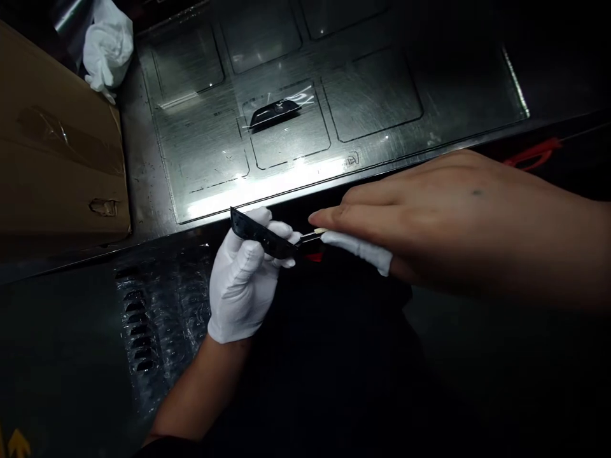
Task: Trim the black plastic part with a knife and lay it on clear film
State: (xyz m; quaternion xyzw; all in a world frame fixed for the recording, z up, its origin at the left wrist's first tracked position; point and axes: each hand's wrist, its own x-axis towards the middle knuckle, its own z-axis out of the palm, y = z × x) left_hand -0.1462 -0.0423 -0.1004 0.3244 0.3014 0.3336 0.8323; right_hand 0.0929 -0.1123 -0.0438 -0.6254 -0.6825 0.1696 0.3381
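Note:
In a white glove, my left hand is closed on a long black plastic part, gripping it between thumb and fingers in front of the bench edge. My right hand is bare except for a white cover on the thumb. It pinches a slim tool with a shiny metal tip; its exact kind is unclear. The tip reaches the right end of the part, but I cannot tell if they touch. Another black part of similar shape lies on the metal bench, with clear film on it.
The metal bench top has outlined rectangles. A cardboard box stands at the left, beside a crumpled white cloth or glove. Below the bench lies a clear plastic tray with several black parts. A red-handled tool is behind my right wrist.

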